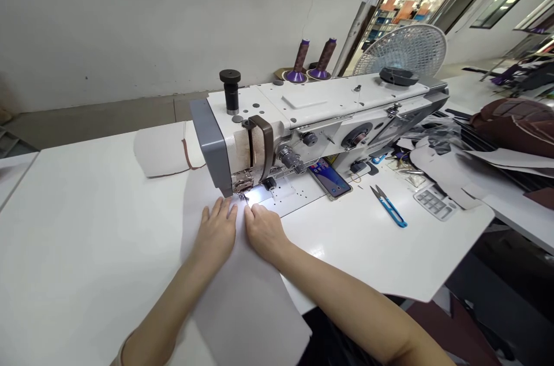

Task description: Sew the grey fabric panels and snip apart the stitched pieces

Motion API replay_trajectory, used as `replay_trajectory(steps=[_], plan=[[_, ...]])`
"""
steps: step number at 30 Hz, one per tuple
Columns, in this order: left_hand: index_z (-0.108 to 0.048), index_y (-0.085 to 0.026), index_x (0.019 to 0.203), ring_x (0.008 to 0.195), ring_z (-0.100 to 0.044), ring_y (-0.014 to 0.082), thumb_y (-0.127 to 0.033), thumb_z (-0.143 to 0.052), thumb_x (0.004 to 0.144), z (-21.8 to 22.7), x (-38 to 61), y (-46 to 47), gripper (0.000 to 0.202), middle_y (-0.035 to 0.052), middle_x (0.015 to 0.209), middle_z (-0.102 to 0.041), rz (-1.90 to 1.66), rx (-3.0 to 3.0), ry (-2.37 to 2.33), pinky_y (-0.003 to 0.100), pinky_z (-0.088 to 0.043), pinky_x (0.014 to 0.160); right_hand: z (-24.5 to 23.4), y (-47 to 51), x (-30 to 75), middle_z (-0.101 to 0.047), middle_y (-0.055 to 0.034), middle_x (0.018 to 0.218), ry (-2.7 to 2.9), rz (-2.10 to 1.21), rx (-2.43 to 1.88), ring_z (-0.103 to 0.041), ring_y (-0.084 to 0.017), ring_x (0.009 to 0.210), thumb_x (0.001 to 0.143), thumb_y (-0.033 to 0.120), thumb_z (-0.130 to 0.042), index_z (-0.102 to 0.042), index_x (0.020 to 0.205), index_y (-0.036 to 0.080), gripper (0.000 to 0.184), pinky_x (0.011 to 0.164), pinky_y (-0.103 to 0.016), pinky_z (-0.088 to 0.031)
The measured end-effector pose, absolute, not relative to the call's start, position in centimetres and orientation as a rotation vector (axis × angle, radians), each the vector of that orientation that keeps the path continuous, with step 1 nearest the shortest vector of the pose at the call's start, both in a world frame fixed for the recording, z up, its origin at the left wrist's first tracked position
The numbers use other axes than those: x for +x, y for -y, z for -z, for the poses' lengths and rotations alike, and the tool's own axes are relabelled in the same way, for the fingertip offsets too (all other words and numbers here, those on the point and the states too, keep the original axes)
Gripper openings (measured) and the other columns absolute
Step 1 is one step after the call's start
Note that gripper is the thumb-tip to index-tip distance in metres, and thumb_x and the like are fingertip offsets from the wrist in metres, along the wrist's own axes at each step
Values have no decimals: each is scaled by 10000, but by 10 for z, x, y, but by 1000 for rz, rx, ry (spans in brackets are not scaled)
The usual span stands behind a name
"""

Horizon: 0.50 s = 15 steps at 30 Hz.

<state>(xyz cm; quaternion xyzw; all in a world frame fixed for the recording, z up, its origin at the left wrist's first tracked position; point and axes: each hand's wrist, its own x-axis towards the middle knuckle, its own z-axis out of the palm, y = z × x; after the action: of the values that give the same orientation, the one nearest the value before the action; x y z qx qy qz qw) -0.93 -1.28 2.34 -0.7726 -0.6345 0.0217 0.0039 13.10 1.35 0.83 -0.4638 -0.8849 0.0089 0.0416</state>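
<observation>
1. We have the sheet (251, 302) on the counter (108, 250), running from the near edge up beneath the needle end of the sewing machine (268, 103).
2. Our left hand (219, 228) lies palm-down on the sheet, fingers slightly spread, tips just beside the needle area.
3. Our right hand (266, 231) is curled at the sheet's right edge; we cannot tell whether it pinches it.
4. Left of the machine, on the far side, we see a pale piece (160, 152) with a brown strip.
5. Right of our hands lie a phone (329, 177) and blue snips (389, 207).
6. Behind the machine we see two spools (302, 55) and a fan (402, 48).
</observation>
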Motion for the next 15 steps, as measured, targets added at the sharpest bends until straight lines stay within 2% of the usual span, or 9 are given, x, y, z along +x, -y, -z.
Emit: replay_trajectory(steps=[6,15], plan=[[-564,-118,1163,1226,-449,301,-82,-328,849,-15,-1,19,394,163,1290,-529,189,-2433,1849,470,-408,962,-10,-14,130,-533,-65,813,2716,-39,-1401,-486,-183,715,890,77,-367,-494,892,158,151,519,-265,-318],[-517,-69,1229,1265,-397,330,-65,-314,852,-12,-1,16,428,188,1345,-470,143,-2430,1823,490,-365,990,-11,-13,131,-527,-52,787,2688,-26,-1419,-491,-184,706,897,86,-374,-495,873,166,148,516,-270,-337]])
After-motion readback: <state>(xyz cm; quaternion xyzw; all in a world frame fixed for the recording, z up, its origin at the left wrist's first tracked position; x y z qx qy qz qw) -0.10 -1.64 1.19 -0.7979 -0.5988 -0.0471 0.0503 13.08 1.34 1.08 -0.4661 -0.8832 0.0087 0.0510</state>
